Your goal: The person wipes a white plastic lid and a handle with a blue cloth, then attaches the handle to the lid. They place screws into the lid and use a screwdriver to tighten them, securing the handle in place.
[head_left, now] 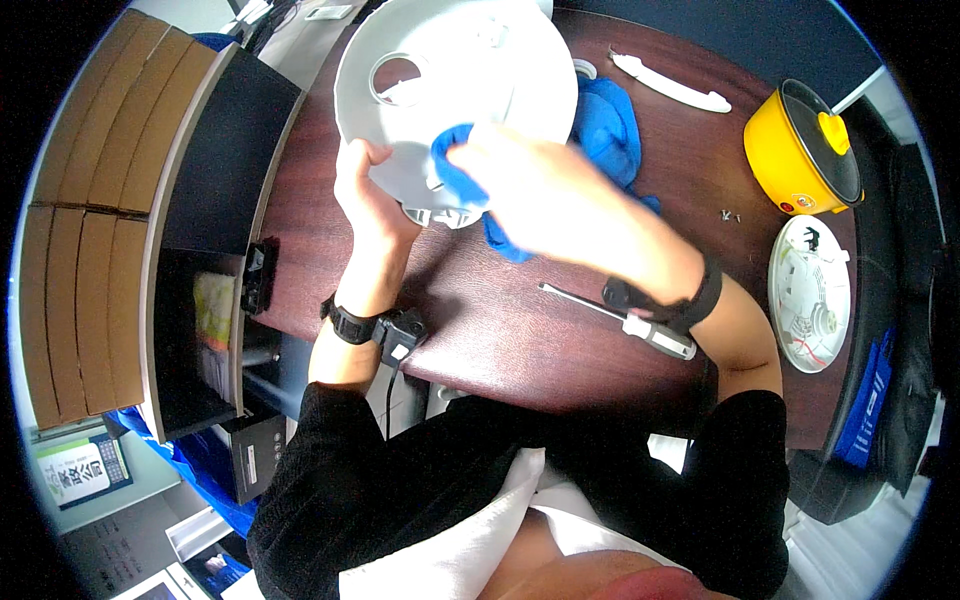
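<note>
Black sleeves and both forearms are coming in from the near edge of the desk [500, 340], each wrist wearing a dark band. Beyond them the left hand [368, 195] is gripping the lower left rim of a big white round shell [450, 70], fingers curled tight around its edge and tilting it up over the far middle of the desk. Against the shell's lower part the right hand [530, 185] is pressing a blue cloth [455, 175]; the hand is blurred, so I cannot tell exactly how the fingers are closing, though they seem to be bunched on the cloth. More of the same blue fabric is lying heaped just behind the hand.

Judging by the layout, the work is sitting somewhere in the middle. Taking apart looks done: a screwdriver [620, 318] is lying near the front edge under the right forearm, small screws [730, 214] are resting loose toward the right side, a white round plate with wiring [810, 292] is lying at the right edge, and a long white handle piece [670, 82] is sitting at the far edge. A yellow pot [800, 150] is standing in the far right corner. Wiping of the shell is under way, and nothing is being put back together yet.
</note>
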The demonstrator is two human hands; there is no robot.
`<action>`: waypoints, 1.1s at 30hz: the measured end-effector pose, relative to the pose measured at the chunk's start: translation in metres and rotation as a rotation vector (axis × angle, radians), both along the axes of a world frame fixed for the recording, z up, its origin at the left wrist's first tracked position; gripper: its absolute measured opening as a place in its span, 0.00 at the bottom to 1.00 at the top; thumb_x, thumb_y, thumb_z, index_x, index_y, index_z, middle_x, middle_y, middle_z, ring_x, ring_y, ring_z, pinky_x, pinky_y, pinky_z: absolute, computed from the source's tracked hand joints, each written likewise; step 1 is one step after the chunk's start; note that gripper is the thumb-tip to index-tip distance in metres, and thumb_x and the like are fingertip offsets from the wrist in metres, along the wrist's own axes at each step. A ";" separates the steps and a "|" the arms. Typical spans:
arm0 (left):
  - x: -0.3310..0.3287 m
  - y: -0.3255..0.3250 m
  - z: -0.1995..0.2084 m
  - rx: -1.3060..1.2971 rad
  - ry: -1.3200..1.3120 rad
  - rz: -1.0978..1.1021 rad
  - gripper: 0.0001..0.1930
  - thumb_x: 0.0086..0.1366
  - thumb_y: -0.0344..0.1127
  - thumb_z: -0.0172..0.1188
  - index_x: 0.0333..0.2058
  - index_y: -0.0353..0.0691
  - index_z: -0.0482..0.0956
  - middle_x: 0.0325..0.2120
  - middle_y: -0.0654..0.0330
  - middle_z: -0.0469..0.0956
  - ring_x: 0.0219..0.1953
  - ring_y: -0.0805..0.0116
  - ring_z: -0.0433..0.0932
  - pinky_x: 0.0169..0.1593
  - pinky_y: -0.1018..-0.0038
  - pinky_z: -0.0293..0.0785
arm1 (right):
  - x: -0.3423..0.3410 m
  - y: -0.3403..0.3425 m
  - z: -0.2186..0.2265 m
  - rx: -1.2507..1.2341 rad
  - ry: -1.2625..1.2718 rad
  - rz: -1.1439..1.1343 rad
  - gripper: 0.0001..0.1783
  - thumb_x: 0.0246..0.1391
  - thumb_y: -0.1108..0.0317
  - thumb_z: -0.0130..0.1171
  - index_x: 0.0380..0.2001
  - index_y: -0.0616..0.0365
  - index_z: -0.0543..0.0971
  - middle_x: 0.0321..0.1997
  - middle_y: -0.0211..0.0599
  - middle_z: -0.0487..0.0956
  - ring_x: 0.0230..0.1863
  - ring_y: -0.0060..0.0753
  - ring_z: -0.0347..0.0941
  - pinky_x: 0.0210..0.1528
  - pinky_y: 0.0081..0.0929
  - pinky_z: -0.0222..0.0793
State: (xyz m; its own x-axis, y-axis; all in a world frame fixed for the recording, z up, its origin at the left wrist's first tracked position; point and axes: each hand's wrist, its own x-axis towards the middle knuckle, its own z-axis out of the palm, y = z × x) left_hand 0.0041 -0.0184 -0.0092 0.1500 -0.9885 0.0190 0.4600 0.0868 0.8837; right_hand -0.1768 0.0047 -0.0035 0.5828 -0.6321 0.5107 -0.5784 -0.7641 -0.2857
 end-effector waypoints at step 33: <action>0.091 0.017 0.023 0.021 -0.122 0.228 0.29 0.53 0.39 0.51 0.53 0.29 0.68 0.43 0.49 0.75 0.43 0.56 0.76 0.47 0.65 0.75 | -0.138 -0.035 0.082 0.641 -1.528 0.064 0.30 0.58 0.62 0.39 0.61 0.69 0.60 0.56 0.62 0.71 0.57 0.55 0.70 0.63 0.52 0.62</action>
